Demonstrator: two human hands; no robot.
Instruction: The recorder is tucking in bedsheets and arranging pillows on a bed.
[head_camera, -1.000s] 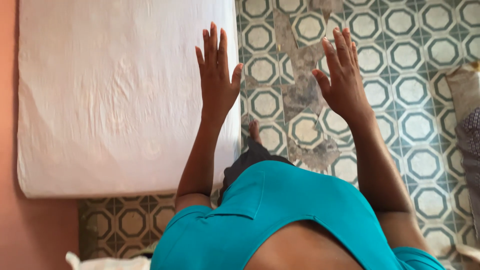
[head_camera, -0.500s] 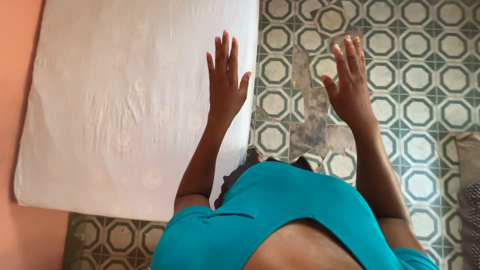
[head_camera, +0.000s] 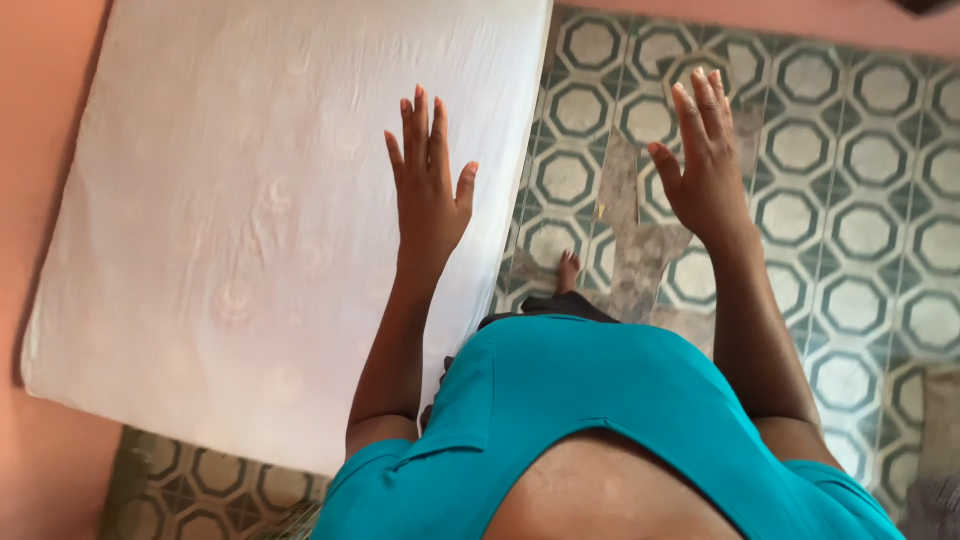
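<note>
My left hand (head_camera: 427, 190) is held out flat with fingers apart, hovering over the right side of a white mattress (head_camera: 250, 200) that lies on the floor. It holds nothing. My right hand (head_camera: 705, 160) is also spread and empty, raised over the patterned floor (head_camera: 850, 220) to the right of the mattress. Whether either hand touches anything below it cannot be told. My teal shirt (head_camera: 590, 400) fills the lower middle, and one bare foot (head_camera: 567, 270) shows just beyond it, beside the mattress edge.
The floor covering of green and white octagons is torn in a grey patch (head_camera: 635, 250) between my hands. A salmon-coloured wall (head_camera: 40, 100) runs along the left side of the mattress and across the top right. A grey cloth (head_camera: 935, 400) lies at the right edge.
The view has shifted so the mattress reaches farther right and the far wall appears. Both hands stay spread and empty; my left hand now sits more fully over the mattress. A foot has come forward.
</note>
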